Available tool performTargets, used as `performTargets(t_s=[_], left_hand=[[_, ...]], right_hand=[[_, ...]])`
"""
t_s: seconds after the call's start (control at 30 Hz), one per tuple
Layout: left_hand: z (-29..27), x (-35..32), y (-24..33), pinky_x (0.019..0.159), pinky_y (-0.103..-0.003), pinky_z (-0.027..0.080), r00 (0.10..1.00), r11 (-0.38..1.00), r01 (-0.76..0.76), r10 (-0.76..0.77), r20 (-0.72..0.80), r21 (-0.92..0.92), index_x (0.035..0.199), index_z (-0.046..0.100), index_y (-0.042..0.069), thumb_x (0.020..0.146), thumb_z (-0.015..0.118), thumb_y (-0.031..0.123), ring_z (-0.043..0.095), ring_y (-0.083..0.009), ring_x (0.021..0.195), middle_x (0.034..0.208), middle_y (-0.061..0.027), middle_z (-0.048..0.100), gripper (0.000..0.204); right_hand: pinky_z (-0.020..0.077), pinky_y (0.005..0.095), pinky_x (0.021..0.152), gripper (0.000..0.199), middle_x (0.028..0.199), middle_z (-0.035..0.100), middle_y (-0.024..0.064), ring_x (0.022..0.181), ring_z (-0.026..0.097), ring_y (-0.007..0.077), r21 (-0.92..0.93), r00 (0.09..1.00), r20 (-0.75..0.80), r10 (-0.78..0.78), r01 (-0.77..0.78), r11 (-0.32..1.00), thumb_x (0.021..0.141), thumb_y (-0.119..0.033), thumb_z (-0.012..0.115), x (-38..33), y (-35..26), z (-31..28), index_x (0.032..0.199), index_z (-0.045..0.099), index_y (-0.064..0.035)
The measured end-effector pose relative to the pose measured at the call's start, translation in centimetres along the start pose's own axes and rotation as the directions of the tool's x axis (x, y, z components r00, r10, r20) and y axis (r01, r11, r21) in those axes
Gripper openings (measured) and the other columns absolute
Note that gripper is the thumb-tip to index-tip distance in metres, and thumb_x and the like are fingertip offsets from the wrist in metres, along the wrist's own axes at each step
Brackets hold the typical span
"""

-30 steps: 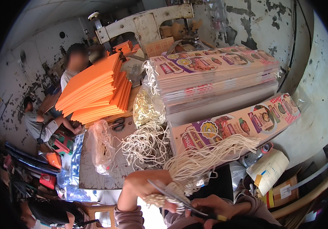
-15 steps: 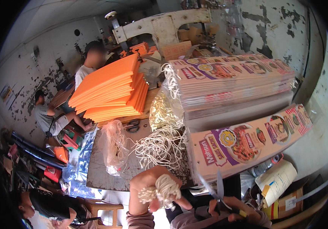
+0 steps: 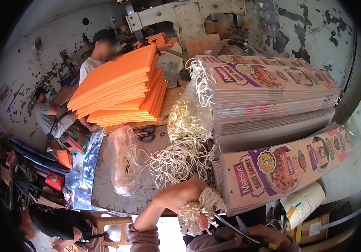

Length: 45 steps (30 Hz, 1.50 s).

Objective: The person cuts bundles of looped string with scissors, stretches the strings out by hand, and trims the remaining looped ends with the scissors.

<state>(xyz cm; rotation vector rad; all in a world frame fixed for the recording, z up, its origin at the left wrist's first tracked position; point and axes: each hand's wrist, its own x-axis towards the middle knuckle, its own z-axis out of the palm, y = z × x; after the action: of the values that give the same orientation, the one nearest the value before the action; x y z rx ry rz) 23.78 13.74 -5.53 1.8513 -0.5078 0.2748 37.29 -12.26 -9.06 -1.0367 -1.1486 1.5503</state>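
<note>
My left hand is closed around a thick bundle of off-white cord, whose many ends stick out toward me. In my right hand, at the lower right, is a pair of scissors. Its blades are spread, and the tip of one comes close to the bundle; whether it touches the cord I cannot tell. Past my left hand, a loose tangle of white cord lies on the worn table. Part of the right hand's fingers is hidden by the dark sleeve area and shadow.
Printed card packs are stacked at right, with one pack nearer. Orange folded sheets stand at left. A bag of pale cord, black-handled scissors and a bag of gold-coloured pieces lie between. Other people sit at left.
My left hand has moved right with the cord bundle and turned its ends toward me. The scissors have come down closer to the bundle. The view has shifted slightly.
</note>
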Motion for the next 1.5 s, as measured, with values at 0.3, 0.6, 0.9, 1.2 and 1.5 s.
performTargets(t_s=[0.3, 0.6, 0.9, 1.2, 1.5], left_hand=[[0.3, 2.2, -0.8, 0.058, -0.032, 0.044, 0.966, 0.99, 0.137, -0.127, 0.227, -0.028, 0.084, 0.058, 0.003, 0.065, 0.066, 0.023, 0.057, -0.0247, 0.066, 0.071, -0.0095, 0.058, 0.029], [0.8, 3.9, -1.3, 0.083, -0.037, 0.036, 0.913, 0.964, 0.186, -0.24, 0.328, 0.189, 0.102, 0.048, -0.003, 0.075, 0.054, 0.016, 0.044, -0.0357, 0.098, 0.103, -0.0204, 0.047, 0.034], [0.3, 3.2, -1.1, 0.07, -0.036, 0.042, 0.932, 0.978, 0.199, -0.206, 0.3, 0.056, 0.094, 0.055, 0.001, 0.072, 0.059, 0.019, 0.053, -0.0309, 0.084, 0.09, -0.0154, 0.055, 0.028], [-0.5, 3.6, -0.3, 0.061, -0.033, 0.046, 0.854, 0.955, 0.27, -0.295, 0.429, 0.12, 0.093, 0.053, -0.004, 0.068, 0.06, 0.023, 0.058, -0.0304, 0.072, 0.082, -0.0157, 0.059, 0.037], [-0.7, 2.8, -1.3, 0.06, -0.036, 0.047, 0.925, 0.998, -0.003, -0.024, 0.38, 0.069, 0.092, 0.053, -0.003, 0.07, 0.061, 0.027, 0.057, -0.0349, 0.074, 0.087, -0.0183, 0.057, 0.038]], right_hand=[[0.0336, 0.0251, 0.06, 0.06, 0.079, 0.047, 0.0056, 0.069, 0.043, 0.0125, 0.167, 0.967, -0.174, -0.187, 0.216, 0.962, 0.063, -0.042, 0.067, 3.3, 0.1, 0.9, 0.099, 0.047, 0.0014], [0.0344, 0.027, 0.071, 0.064, 0.091, 0.048, 0.0078, 0.081, 0.045, 0.0139, 0.13, 0.956, -0.247, -0.16, 0.196, 0.972, 0.065, -0.046, 0.063, 4.4, -1.0, 0.8, 0.103, 0.045, 0.0023], [0.0361, 0.0252, 0.062, 0.06, 0.089, 0.052, 0.0077, 0.075, 0.047, 0.0119, 0.048, 0.881, -0.339, -0.328, 0.365, 0.93, 0.063, -0.042, 0.068, 4.8, 1.7, 1.2, 0.099, 0.047, 0.0017], [0.0303, 0.0223, 0.042, 0.055, 0.056, 0.048, -0.0001, 0.047, 0.041, 0.0075, -0.018, 0.889, -0.312, -0.334, 0.346, 0.938, 0.062, -0.047, 0.066, 5.1, 2.6, 1.4, 0.087, 0.054, 0.0004], [0.0312, 0.0214, 0.046, 0.06, 0.063, 0.049, 0.001, 0.05, 0.041, 0.0061, -0.031, 0.937, -0.245, -0.247, 0.247, 0.968, 0.057, -0.049, 0.068, 4.7, 2.2, 1.1, 0.088, 0.053, 0.0006]])
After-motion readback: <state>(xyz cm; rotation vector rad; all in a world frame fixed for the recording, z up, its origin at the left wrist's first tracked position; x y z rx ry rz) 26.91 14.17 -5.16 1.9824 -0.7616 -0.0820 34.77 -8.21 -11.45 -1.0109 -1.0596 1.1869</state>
